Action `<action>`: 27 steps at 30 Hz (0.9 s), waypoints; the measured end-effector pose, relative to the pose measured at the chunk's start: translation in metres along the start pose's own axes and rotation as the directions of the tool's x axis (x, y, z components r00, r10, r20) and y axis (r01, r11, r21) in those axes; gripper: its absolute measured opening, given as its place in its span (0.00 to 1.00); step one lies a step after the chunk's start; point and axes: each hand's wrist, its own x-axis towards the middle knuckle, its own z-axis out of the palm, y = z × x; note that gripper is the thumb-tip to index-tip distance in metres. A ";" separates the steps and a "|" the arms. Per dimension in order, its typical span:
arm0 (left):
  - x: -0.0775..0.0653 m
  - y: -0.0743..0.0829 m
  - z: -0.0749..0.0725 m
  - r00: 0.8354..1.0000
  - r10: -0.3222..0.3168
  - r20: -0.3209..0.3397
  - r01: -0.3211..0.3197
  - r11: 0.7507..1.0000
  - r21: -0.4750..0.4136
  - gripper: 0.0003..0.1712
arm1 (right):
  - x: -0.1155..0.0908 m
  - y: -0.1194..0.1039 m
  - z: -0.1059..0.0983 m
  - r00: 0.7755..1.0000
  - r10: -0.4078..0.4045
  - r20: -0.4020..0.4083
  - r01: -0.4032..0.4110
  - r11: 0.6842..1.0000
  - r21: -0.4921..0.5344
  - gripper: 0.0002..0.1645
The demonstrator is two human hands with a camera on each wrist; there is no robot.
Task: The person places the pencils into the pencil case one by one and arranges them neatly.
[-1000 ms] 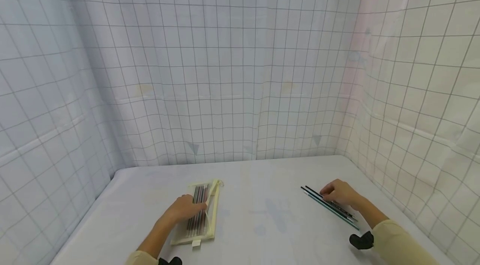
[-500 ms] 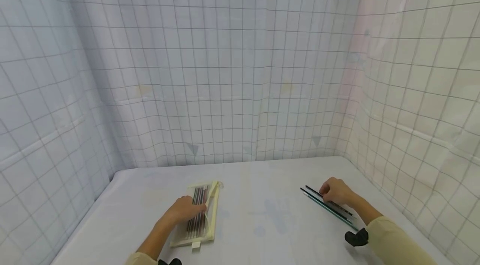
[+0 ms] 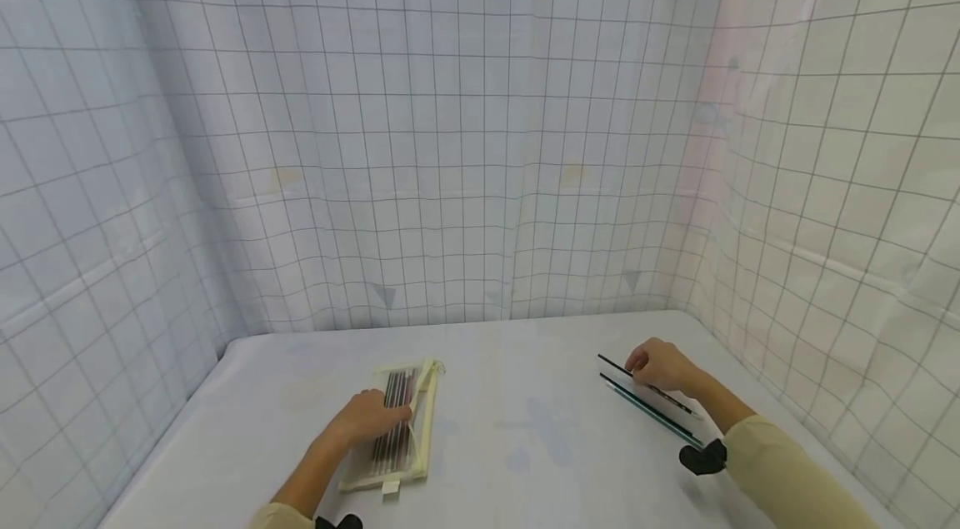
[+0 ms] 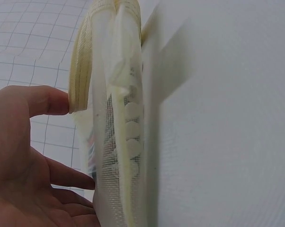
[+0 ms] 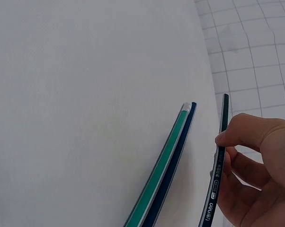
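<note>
A flat, see-through zip pencil pouch (image 3: 423, 441) with pale yellow edging lies on the left of the table, dark pencils showing inside. Resting on it is my left hand (image 3: 369, 416); in the left wrist view the thumb touches the raised zip edge (image 4: 79, 71) and the straight fingers lie against the pouch's face. My right hand (image 3: 663, 366) pinches a dark pencil (image 5: 214, 187) with printed lettering between thumb and fingers, raised over the table. Beside it lie a green pencil-like stick (image 5: 157, 175) with a clear end and a dark blue pencil (image 5: 173, 163), side by side.
White cloth covers the table (image 3: 517, 396). Gridded white curtains (image 3: 480, 179) hang behind it and at both sides, the right one (image 3: 847, 262) close to my right arm. A pale tab (image 3: 391, 489) sticks out from the pouch's near end.
My right hand has picked the dark pencil up from beside the other two and moved it away and slightly left. The left hand and the pouch stay put.
</note>
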 end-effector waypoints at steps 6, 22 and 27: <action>-0.002 0.002 -0.002 1.000 -0.004 -0.002 0.004 1.000 -0.010 0.37 | 0.011 -0.017 0.008 0.999 0.011 0.033 -0.015 0.995 0.100 0.12; -0.002 0.001 0.001 1.000 0.002 -0.009 -0.002 1.000 -0.015 0.34 | 0.037 -0.065 0.052 0.991 0.124 0.054 -0.134 0.949 0.286 0.13; -0.001 0.000 0.001 1.000 -0.002 -0.008 0.002 1.000 -0.019 0.35 | 0.043 -0.082 0.070 0.985 0.155 0.073 -0.171 0.929 0.330 0.12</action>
